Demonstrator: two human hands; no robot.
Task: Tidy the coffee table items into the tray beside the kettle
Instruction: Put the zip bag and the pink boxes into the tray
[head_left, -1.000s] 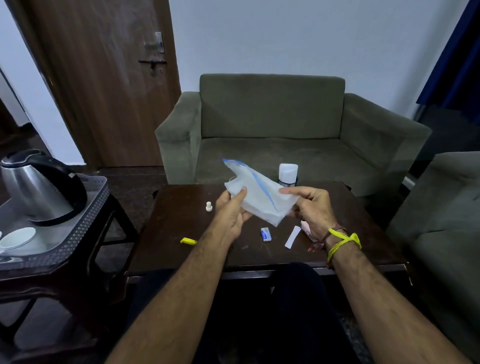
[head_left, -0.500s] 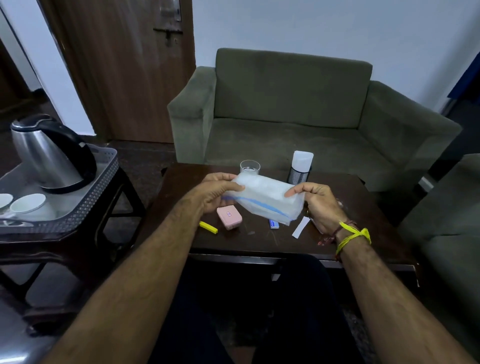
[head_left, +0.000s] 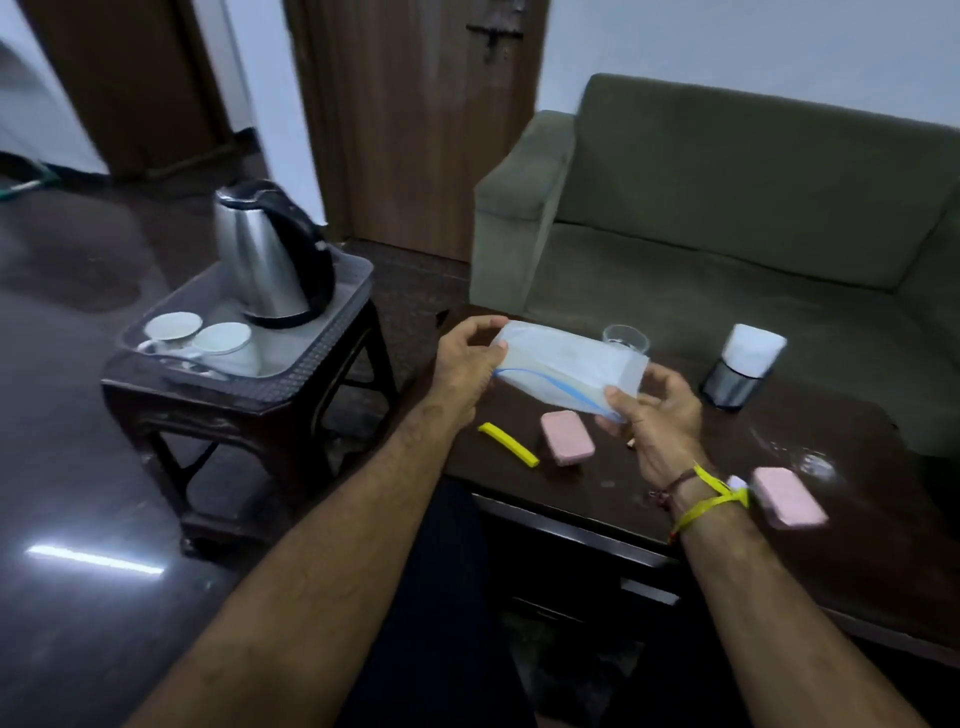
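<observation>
A folded translucent plastic bag (head_left: 566, 366) with a blue stripe is held above the dark coffee table (head_left: 810, 530). My left hand (head_left: 465, 364) grips its left end and my right hand (head_left: 654, 415) grips its right end. On the table lie a yellow stick (head_left: 509, 443), two pink cases (head_left: 566, 437) (head_left: 787, 496), a small glass (head_left: 626, 340) and a dark bottle with a white cap (head_left: 743, 366). The grey tray (head_left: 291, 382) stands to the left on a stool, holding the steel kettle (head_left: 270, 254) and two white cups (head_left: 197, 338).
The dark wooden stool (head_left: 244, 421) sits just left of the coffee table. A green sofa (head_left: 727, 208) stands behind the table. A wooden door (head_left: 415, 114) is at the back. Bare dark floor (head_left: 78, 467) lies on the left.
My view has swung left, bringing the tray and kettle nearer the middle. The bag has been folded flatter and now lies level between both hands.
</observation>
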